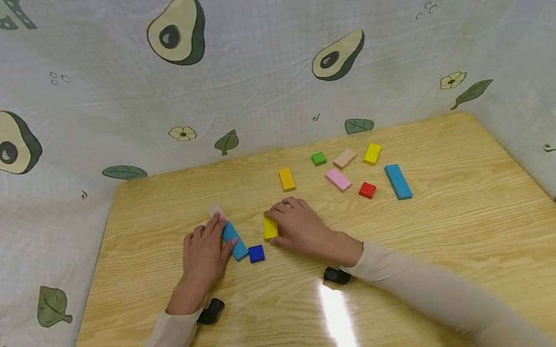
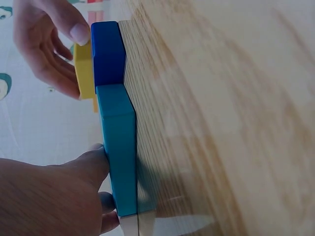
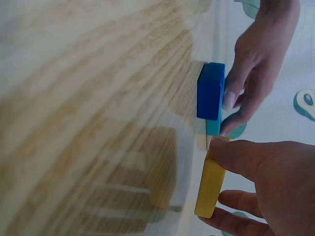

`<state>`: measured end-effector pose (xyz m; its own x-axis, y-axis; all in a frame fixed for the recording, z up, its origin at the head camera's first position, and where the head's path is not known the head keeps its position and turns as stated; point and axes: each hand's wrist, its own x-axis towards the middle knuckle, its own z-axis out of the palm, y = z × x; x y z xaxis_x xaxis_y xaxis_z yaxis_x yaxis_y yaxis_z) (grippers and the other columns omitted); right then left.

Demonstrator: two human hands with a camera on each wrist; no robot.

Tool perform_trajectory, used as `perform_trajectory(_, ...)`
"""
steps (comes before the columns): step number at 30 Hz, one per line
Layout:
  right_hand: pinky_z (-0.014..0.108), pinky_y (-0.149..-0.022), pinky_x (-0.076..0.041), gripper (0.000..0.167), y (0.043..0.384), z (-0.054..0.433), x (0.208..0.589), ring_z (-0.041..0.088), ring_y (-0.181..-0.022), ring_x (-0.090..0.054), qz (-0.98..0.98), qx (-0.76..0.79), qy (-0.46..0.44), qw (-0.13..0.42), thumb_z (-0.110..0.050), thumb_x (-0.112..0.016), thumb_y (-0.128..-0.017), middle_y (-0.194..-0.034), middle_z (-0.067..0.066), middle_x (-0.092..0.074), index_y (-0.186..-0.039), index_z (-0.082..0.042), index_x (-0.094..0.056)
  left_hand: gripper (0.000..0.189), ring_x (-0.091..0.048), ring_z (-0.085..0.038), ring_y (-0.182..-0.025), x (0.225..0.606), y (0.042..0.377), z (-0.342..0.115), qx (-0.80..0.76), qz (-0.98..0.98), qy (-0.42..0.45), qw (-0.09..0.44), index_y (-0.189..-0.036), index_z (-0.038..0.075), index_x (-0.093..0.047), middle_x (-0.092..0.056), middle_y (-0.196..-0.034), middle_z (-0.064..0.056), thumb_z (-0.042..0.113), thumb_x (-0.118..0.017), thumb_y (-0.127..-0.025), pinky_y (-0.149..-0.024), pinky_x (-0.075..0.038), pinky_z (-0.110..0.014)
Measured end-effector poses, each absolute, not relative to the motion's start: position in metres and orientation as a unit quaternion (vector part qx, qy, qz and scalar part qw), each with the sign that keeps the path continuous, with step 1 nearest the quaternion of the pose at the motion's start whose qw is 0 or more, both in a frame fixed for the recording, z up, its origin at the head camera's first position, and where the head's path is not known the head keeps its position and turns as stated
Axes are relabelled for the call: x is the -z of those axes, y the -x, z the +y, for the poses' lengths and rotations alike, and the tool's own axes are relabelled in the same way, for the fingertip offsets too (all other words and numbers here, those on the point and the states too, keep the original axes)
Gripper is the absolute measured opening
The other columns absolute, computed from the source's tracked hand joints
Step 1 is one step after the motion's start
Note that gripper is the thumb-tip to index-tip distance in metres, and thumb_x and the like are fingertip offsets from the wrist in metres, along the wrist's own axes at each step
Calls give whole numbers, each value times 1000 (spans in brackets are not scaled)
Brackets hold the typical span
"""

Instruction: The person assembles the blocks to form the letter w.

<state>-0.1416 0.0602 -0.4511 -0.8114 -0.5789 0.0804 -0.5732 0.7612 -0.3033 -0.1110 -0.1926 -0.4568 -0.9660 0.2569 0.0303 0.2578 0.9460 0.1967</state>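
Note:
My left hand [image 1: 205,255] rests over a light blue block [image 1: 235,241] lying flat on the table. Its thumb touches the blue block, and its fingertips reach the pale pinkish block [image 1: 216,211] at the far end. A small dark blue block [image 1: 256,254] sits against the near end of the light blue one. To the right, my right hand [image 1: 297,228] holds a yellow block [image 3: 210,189] by its ends, thumb at the near end and fingers at the far end. From the left wrist, the yellow block [image 2: 84,71] shows just beyond the dark blue block [image 2: 108,54].
Farther back lie an orange block [image 1: 287,179], a green one [image 1: 319,158], a tan one [image 1: 345,158], another yellow one [image 1: 372,154], a pink one [image 1: 338,179], a red one [image 1: 367,190] and a second light blue one [image 1: 398,182]. A printed cloth [image 1: 266,96] surrounds the wooden table [image 1: 456,230].

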Motion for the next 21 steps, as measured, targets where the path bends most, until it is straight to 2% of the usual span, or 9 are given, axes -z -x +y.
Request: perform_trajectory(21,49,-113,-43,54,134,49,455,34,-129,-57,941,140,306,-2,-34,-81,-96,-135,11,-67,-139,-6,-66,56,-51,-45,-132,455,110,-191,101,-986,134,10,-153,1,-54,-47,-161,-20,32,-65,-107,-109,-40,-63)
